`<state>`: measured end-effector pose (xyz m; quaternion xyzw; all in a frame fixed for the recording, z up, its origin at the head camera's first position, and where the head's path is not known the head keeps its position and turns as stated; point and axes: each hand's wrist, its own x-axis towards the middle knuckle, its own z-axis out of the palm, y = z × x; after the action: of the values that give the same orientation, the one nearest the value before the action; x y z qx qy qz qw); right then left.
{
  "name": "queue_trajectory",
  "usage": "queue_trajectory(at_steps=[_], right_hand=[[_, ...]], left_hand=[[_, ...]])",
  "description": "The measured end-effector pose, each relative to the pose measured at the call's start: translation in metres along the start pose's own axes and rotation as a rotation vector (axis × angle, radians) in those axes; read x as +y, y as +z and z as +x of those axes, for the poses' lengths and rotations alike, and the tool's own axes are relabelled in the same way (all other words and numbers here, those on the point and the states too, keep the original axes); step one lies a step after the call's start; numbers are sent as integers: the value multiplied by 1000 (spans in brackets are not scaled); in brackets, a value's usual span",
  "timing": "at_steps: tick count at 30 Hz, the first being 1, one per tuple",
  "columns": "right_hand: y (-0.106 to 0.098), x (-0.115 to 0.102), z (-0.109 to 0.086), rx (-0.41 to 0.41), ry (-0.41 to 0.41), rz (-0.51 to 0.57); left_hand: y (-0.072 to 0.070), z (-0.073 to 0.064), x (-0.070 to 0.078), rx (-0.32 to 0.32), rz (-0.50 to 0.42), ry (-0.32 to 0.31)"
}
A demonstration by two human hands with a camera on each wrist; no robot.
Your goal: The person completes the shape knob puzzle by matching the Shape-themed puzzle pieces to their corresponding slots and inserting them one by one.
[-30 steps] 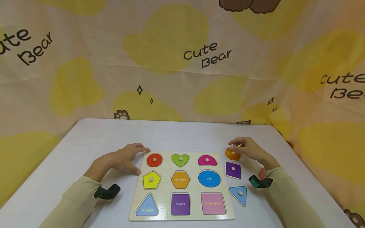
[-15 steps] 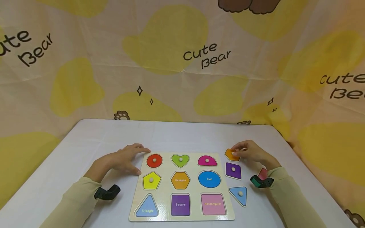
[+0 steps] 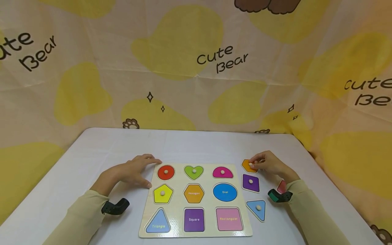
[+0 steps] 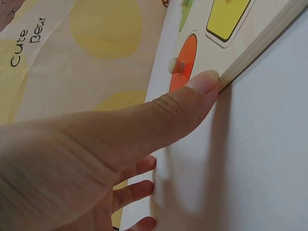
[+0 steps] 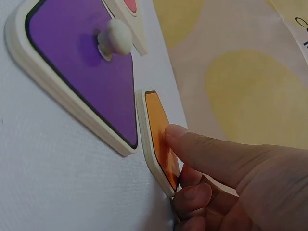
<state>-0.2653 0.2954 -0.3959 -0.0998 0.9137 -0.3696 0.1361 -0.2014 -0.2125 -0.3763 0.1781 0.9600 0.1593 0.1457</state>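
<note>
A wooden shape puzzle board (image 3: 179,200) lies on the white table. My left hand (image 3: 133,170) rests at its upper left corner, thumb (image 4: 204,84) against the side edge and fingers spread. Red circle (image 3: 162,175), green heart, magenta half-circle and yellow pentagon pieces sit in the board. Right of the board, my right hand (image 3: 272,166) pinches the orange hexagon piece (image 3: 246,165) at its knob, which the thumb mostly hides. In the right wrist view that orange piece (image 5: 156,120) stands close beside the purple square piece (image 5: 82,72).
Below the hexagon lie the purple square (image 3: 246,185) and a blue triangle piece (image 3: 258,212). A pink piece (image 3: 281,186) is partly hidden by the right wrist. Printed recesses for hexagon, oval (image 3: 225,197), triangle, square and rectangle show on the board. A patterned cloth hangs behind.
My right hand has come down onto the orange hexagon piece and its fingers have closed at the knob. The left hand and the board have stayed in place.
</note>
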Motion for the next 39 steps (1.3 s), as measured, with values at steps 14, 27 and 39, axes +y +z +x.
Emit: queue_trajectory(at_steps=[14,27,39], right_hand=[[2,-4,-4,52,0,-38],[-4,-17,-3,91,-128,-40],[2,-33,-5,97,-161,-28]], left_hand=[[0,0,0,-11,-7,-11],[0,0,0,-5,-3,-20],[-1,0,-1,-6,-3,-9]])
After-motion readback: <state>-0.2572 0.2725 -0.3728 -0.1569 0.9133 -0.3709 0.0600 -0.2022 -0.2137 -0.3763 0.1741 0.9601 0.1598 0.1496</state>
